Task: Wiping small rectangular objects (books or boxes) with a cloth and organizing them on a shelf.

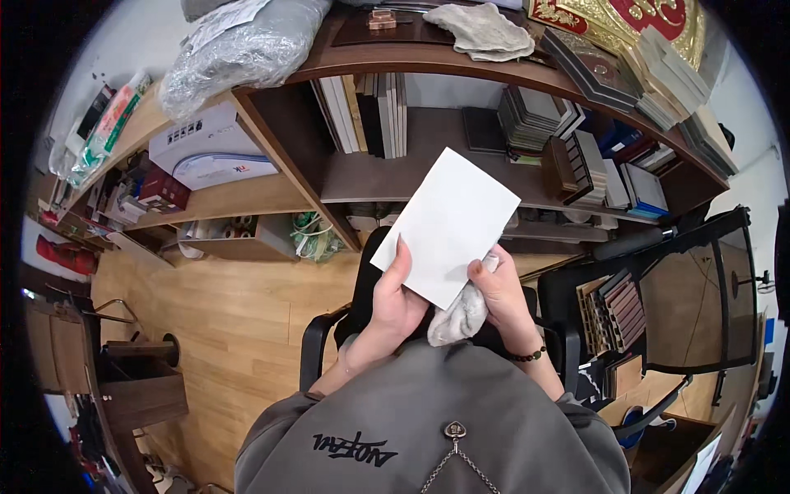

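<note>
A plain white rectangular board (453, 226) is held tilted in front of me, above my lap. My left hand (397, 298) is closed on its lower left edge, thumb on the face and the other fingers behind. At the lower right edge my right hand (500, 290) is closed on a crumpled greyish-white cloth (461, 319), its thumb beside the board. The cloth hangs below the board's bottom corner and also shows by the right thumb. What the fingers do behind the board is hidden.
Ahead stands a dark wooden shelf (346, 177) with upright panels and stacked sample tiles (531, 117). On its top lie another cloth (481, 31) and a plastic-wrapped bundle (243, 53). A black mesh chair (699, 296) holding sample boards is at right; a wooden drawer unit (144, 395) is at left.
</note>
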Action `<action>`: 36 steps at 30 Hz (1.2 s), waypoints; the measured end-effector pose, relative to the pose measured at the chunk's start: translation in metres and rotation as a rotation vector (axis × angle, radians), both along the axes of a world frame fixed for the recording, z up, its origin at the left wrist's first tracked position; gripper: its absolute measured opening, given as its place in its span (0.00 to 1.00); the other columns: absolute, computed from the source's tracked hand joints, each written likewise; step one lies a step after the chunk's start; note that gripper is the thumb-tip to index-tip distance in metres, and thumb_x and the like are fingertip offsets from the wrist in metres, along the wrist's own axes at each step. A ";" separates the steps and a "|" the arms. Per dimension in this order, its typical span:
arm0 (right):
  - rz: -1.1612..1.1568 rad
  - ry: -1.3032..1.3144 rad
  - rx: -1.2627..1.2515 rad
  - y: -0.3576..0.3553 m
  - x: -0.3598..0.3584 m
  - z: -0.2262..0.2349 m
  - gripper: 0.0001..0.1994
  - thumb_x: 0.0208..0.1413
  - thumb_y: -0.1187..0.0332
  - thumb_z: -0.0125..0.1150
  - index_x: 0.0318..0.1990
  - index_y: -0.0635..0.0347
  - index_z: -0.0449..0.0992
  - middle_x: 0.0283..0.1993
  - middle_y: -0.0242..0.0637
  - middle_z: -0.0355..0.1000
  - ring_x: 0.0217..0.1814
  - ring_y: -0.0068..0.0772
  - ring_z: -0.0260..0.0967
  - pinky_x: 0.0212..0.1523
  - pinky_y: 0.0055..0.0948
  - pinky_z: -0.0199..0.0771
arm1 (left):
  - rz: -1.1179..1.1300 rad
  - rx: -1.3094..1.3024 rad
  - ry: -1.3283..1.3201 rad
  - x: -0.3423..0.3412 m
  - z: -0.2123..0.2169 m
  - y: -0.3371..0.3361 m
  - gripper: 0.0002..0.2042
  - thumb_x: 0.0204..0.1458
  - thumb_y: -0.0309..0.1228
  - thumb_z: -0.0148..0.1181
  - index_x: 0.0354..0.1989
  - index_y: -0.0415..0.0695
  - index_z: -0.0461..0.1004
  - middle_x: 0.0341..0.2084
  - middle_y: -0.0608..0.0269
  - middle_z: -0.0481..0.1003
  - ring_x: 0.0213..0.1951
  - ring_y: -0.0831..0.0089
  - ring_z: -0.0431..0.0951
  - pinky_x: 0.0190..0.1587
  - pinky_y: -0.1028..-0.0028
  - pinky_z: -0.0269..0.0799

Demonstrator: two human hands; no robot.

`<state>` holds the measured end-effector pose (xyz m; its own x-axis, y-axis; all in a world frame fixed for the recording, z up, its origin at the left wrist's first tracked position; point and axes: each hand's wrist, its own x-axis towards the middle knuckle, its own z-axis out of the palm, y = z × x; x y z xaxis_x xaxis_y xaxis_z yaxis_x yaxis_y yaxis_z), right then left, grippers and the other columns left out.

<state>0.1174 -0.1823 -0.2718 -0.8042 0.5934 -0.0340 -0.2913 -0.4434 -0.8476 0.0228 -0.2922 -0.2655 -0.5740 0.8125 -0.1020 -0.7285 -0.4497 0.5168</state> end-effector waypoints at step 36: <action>-0.377 -0.161 1.444 0.010 -0.015 0.057 0.19 0.42 0.79 0.58 0.47 0.59 0.76 0.57 0.48 0.65 0.64 0.52 0.55 0.62 0.42 0.56 | 0.026 0.114 0.187 -0.009 -0.004 -0.008 0.27 0.62 0.46 0.33 0.62 0.37 0.51 0.59 0.55 0.59 0.61 0.63 0.60 0.62 0.64 0.54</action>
<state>0.1028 -0.1727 -0.2146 -0.6457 0.3582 0.6743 -0.0581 0.8575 -0.5112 0.0141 -0.3001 -0.2697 -0.5948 0.7976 0.1003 -0.6121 -0.5303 0.5866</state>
